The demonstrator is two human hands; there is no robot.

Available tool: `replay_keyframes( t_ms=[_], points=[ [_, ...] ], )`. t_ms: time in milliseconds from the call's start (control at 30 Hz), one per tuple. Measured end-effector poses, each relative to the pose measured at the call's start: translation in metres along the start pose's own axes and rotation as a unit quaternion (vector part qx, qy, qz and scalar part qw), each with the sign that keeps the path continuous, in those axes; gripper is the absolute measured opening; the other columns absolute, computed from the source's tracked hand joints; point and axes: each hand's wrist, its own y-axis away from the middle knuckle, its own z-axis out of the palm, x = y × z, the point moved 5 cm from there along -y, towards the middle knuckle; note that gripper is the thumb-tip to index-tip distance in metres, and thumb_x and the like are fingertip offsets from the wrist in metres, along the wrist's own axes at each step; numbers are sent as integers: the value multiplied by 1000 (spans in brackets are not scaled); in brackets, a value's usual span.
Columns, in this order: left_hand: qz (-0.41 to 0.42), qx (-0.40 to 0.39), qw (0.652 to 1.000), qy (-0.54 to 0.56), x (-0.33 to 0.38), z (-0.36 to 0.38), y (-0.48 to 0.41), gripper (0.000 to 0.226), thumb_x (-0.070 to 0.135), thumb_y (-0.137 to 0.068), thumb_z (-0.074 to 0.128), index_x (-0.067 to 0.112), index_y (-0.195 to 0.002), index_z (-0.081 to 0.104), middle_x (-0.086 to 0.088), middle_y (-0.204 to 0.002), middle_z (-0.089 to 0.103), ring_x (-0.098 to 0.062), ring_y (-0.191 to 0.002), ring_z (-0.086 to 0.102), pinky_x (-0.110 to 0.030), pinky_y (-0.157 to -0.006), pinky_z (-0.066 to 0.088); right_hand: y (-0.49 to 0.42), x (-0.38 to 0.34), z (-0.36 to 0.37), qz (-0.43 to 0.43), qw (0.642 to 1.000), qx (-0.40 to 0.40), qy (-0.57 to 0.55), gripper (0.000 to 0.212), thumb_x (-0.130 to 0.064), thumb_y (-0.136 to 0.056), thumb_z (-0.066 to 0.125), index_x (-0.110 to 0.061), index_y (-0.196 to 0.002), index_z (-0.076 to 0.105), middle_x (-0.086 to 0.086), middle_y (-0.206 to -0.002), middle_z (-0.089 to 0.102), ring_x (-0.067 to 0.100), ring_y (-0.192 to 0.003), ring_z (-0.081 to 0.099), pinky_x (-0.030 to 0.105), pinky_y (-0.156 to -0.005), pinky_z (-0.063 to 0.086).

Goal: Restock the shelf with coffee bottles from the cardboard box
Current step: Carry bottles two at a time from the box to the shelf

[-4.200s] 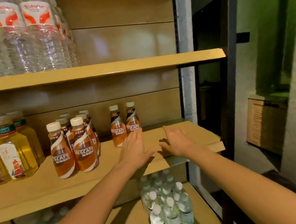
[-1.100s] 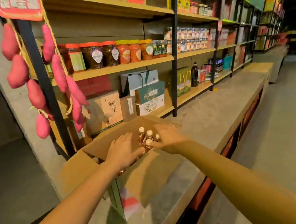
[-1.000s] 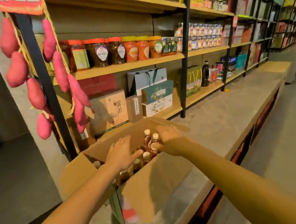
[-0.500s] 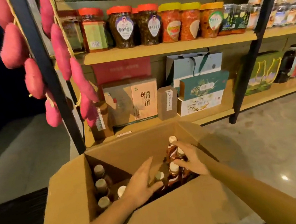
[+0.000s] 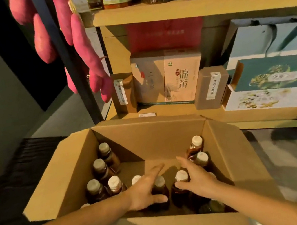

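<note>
An open cardboard box point(image 5: 226, 150) stands below me with several brown coffee bottles upright inside. Both hands reach down into it. My left hand point(image 5: 145, 189) lies against a dark-capped coffee bottle point(image 5: 160, 184). Its fingers are straight along the bottle's left side and its thumb sits in front. My right hand point(image 5: 197, 179) cups a white-capped coffee bottle point(image 5: 181, 177) from the right, thumb on the bottle's shoulder and fingers stretched out. Both bottles still stand in the box. More bottles stand at the left point(image 5: 99, 166) and right point(image 5: 196, 143) walls.
Behind the box runs a wooden shelf point(image 5: 212, 116) with tea cartons point(image 5: 182, 80) and gift boxes point(image 5: 273, 78). Jars line the upper shelf point(image 5: 186, 8). A black upright post point(image 5: 71, 66) with hanging pink sweet potatoes point(image 5: 84, 50) stands at the left.
I have turned from the drinks shelf to the box and leaned in over it. Both hands have gone deeper into the box and settled around two neighbouring bottles.
</note>
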Motion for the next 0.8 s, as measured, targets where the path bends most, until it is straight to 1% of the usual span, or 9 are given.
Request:
replay_keyframes(
  t_ms=[167, 300, 367, 500, 533, 600, 667, 733, 800],
  points=[
    [-4, 33, 999, 12, -17, 13, -20, 93, 29, -84, 68, 19, -150, 3, 3, -158, 14, -10, -144, 15, -22, -117, 14, -16, 15, 20, 42, 999, -30, 15, 85, -25, -83, 70, -21, -149, 16, 0, -152, 29, 15, -141, 26, 27, -112, 26],
    [-17, 69, 990, 125, -32, 19, -24, 91, 19, -82, 70, 29, -148, 8, 12, -152, 26, -3, -141, 22, -20, -115, 19, -21, 22, 23, 54, 998, -5, 13, 78, -20, -81, 72, -19, -145, 28, -3, -144, 42, 13, -136, 36, 23, -109, 29],
    [-28, 87, 985, 145, -40, 21, -27, 89, 19, -80, 72, 28, -147, 14, 13, -150, 32, -2, -138, 28, -18, -113, 23, -21, 24, 22, 62, 998, 6, -9, 74, -18, -79, 73, -19, -142, 34, -3, -138, 48, 13, -131, 42, 22, -106, 32],
    [-28, 88, 987, 132, -44, 25, -30, 73, 26, -82, 71, 26, -143, 29, 20, -134, 39, 9, -124, 31, 9, -88, 22, -23, 35, 23, 97, 995, 1, -29, 64, -17, -76, 74, -18, -133, 45, -3, -126, 56, 12, -119, 51, 22, -99, 38],
    [-20, 85, 988, 128, -45, 28, -30, 72, 27, -82, 71, 26, -142, 31, 21, -132, 39, 9, -123, 31, 10, -86, 21, -23, 38, 25, 104, 994, -8, -16, 62, -19, -76, 75, -18, -131, 47, -4, -126, 56, 13, -119, 51, 23, -100, 39],
    [-13, 87, 989, 116, -45, 33, -31, 70, 27, -82, 71, 25, -142, 34, 20, -132, 39, 8, -123, 30, 6, -90, 21, -24, 42, 28, 116, 993, -18, 6, 62, -22, -74, 76, -16, -130, 49, -3, -128, 55, 16, -122, 50, 27, -104, 38],
    [-10, 103, 988, 117, -46, 34, -33, 61, 21, -81, 71, 21, -136, 43, 19, -125, 45, 7, -120, 35, 7, -89, 22, -25, 43, 29, 124, 992, -15, 14, 62, -22, -73, 77, -16, -129, 51, -1, -128, 56, 18, -123, 50, 30, -106, 39],
    [-14, 117, 985, 125, -48, 34, -35, 48, 17, -81, 72, 14, -125, 53, 15, -120, 54, 5, -114, 44, 7, -85, 27, -27, 40, 29, 120, 993, -9, 18, 51, -22, -73, 77, -15, -119, 57, 0, -121, 60, 18, -116, 54, 31, -102, 42],
    [-17, 115, 984, 131, -47, 33, -35, 44, 17, -81, 71, 13, -122, 56, 9, -121, 59, 3, -113, 49, 2, -89, 32, -27, 36, 27, 108, 994, -6, 16, 40, -21, -75, 75, -15, -111, 59, 0, -114, 63, 17, -111, 56, 30, -99, 44]
  ],
)
